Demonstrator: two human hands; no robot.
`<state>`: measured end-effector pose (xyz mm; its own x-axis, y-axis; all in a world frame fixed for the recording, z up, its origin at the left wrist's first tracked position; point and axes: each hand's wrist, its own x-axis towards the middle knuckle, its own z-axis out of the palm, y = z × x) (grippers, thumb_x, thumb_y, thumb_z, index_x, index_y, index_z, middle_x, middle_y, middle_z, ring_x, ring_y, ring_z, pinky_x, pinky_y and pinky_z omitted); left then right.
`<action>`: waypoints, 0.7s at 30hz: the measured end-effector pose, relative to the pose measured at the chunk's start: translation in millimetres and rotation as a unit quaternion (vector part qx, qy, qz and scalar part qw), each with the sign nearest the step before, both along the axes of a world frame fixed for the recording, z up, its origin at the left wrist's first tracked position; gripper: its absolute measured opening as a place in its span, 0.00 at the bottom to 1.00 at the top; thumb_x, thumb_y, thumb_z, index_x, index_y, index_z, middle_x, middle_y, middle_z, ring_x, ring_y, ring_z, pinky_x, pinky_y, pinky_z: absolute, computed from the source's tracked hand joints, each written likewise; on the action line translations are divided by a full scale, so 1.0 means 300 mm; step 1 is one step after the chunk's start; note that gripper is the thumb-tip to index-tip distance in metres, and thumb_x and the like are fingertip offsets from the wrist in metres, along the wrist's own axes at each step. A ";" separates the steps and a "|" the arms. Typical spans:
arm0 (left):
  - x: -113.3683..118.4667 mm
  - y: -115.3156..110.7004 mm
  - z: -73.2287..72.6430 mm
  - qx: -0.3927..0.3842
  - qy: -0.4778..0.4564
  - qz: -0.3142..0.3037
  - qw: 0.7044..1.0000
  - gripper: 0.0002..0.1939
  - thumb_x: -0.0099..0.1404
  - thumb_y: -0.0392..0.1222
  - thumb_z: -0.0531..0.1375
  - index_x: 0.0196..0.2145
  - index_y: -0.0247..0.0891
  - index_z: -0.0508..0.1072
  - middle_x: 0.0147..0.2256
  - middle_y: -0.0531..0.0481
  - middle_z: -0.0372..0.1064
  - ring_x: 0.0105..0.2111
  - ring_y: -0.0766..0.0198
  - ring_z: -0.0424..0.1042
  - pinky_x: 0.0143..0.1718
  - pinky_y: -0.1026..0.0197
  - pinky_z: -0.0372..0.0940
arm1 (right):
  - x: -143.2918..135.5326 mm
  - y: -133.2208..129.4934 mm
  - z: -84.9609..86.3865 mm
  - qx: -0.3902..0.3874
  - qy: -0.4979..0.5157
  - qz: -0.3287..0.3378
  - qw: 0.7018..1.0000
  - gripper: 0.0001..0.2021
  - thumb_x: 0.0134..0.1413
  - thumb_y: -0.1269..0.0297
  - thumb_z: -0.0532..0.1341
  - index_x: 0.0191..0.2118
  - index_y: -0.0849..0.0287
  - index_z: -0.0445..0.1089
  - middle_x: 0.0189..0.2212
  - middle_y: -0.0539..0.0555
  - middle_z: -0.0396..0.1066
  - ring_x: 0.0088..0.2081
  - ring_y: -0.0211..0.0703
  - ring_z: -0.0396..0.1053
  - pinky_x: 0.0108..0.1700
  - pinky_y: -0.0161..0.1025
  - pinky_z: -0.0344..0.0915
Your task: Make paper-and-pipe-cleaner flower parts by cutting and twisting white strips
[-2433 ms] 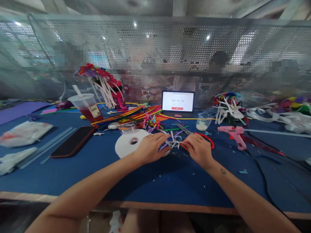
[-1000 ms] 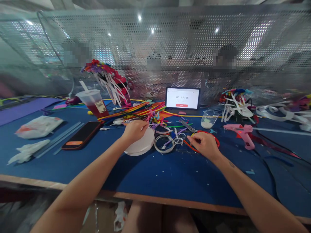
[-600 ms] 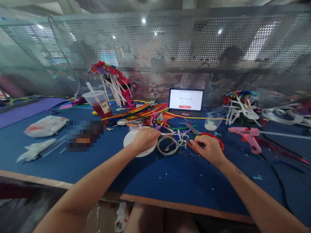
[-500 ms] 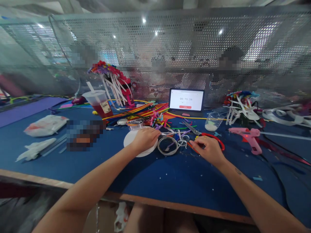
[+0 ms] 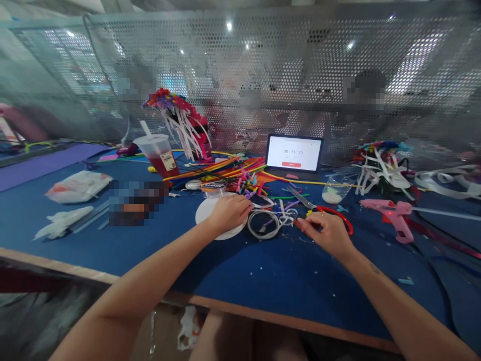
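White, flat material lay below the left hand (image 5: 232, 213): it was a round roll (image 5: 205, 213), and the hand rested across its right part. The fingers of this grip were close to each other, but I could not tell if they pinched something. The right hand (image 5: 328, 233) had its grip with thumb and index finger near together, beside a curled white ribbon (image 5: 289, 216); whether a thin piece was between them was not clear.

Between the hands, a pale hoop (image 5: 263, 237) lay on the bench (image 5: 285, 286), just beside the roll. Since the ribbon curls lay so near to the hoop, a quick pull could tangle them, or drag the hoop away.

The red-handled scissors (image 5: 314, 205) lay against the right hand, with the blades pointing away from the person. A careless sweep could push them into the ribbon and nick it.

Farther right, a pink glue gun (image 5: 393, 213) showed a small red light. It was perhaps hot, so a wrist moving outward risked a burn, and its cord (image 5: 432, 265), if caught by the forearm, could pull it.

On the far left, a cup (image 5: 160, 158) with red drink looked tilted; one knock could wet everything near.
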<state>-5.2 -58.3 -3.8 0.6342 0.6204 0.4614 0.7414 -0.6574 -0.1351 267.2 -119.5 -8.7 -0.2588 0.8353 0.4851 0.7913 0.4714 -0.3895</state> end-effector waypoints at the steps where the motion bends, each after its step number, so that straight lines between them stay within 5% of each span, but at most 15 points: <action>1: 0.002 0.000 -0.002 -0.002 -0.001 0.001 1.000 0.15 0.65 0.42 0.49 0.33 0.35 0.73 0.29 0.46 0.72 0.31 0.61 0.71 0.32 0.60 0.64 | -0.001 0.000 0.000 0.001 0.002 0.001 1.000 0.17 0.55 0.57 0.54 0.19 0.58 0.66 0.17 0.48 0.66 0.22 0.34 0.61 0.27 0.33 0.53; 7: -0.037 -0.026 0.070 -0.013 -0.022 0.037 0.999 0.15 0.65 0.44 0.47 0.35 0.38 0.72 0.35 0.48 0.73 0.36 0.61 0.71 0.35 0.60 0.64 | -0.002 -0.003 0.005 -0.002 0.003 0.001 1.000 0.18 0.55 0.57 0.54 0.19 0.58 0.66 0.17 0.48 0.65 0.22 0.34 0.61 0.27 0.33 0.53; 11: -0.235 -0.104 0.136 -0.001 -0.120 0.179 0.976 0.13 0.62 0.43 0.50 0.40 0.35 0.67 0.38 0.46 0.71 0.38 0.60 0.70 0.39 0.60 0.63 | -0.005 -0.006 0.003 0.002 0.000 0.006 1.000 0.17 0.55 0.58 0.55 0.19 0.58 0.66 0.17 0.48 0.66 0.22 0.34 0.61 0.27 0.33 0.53; 14: -0.448 -0.191 0.105 -0.002 -0.199 0.346 0.917 0.15 0.61 0.44 0.49 0.44 0.35 0.63 0.41 0.45 0.69 0.36 0.59 0.70 0.38 0.58 0.64 | -0.014 -0.012 0.000 0.011 -0.016 0.024 1.000 0.17 0.56 0.59 0.54 0.19 0.58 0.65 0.18 0.49 0.66 0.23 0.34 0.62 0.28 0.33 0.53; 16: -0.570 -0.251 0.057 0.026 -0.182 0.457 0.870 0.18 0.60 0.47 0.47 0.45 0.35 0.62 0.45 0.42 0.66 0.44 0.50 0.67 0.44 0.50 0.62 | -0.023 -0.020 0.001 0.015 -0.031 0.038 0.999 0.17 0.56 0.59 0.54 0.19 0.58 0.64 0.18 0.49 0.66 0.23 0.34 0.62 0.28 0.33 0.52; 21: -0.704 -0.340 -0.028 0.003 -0.143 0.545 0.826 0.24 0.58 0.47 0.47 0.50 0.35 0.56 0.44 0.40 0.66 0.49 0.41 0.61 0.45 0.42 0.59 | -0.042 -0.041 0.007 0.019 -0.051 0.046 0.997 0.18 0.56 0.59 0.53 0.18 0.58 0.62 0.17 0.48 0.63 0.23 0.33 0.61 0.27 0.33 0.51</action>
